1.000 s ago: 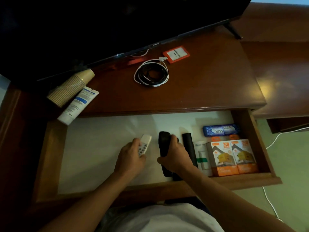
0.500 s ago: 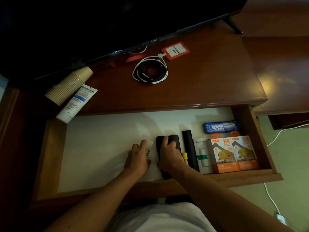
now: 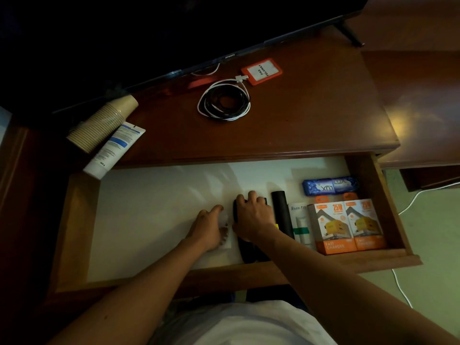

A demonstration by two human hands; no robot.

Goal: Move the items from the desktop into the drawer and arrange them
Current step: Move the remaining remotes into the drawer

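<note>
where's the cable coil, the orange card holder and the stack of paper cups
cable coil [image 3: 245, 112], head view, on its lower right loops
orange card holder [image 3: 279, 72], head view, orange right border
stack of paper cups [image 3: 99, 125], head view, ribbed middle

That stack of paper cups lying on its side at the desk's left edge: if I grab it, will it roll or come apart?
The stack of paper cups lies on its side against the white tube, so it would probably roll once nudged. It tapers, so it would likely curve rather than roll straight. The nested cups look light and may slide apart if gripped at one end.

charger boxes [image 3: 346, 226]: 2; soap bars [image 3: 329, 186]: 2; hands [image 3: 207, 229]: 2; tube [image 3: 114, 149]: 1
</note>
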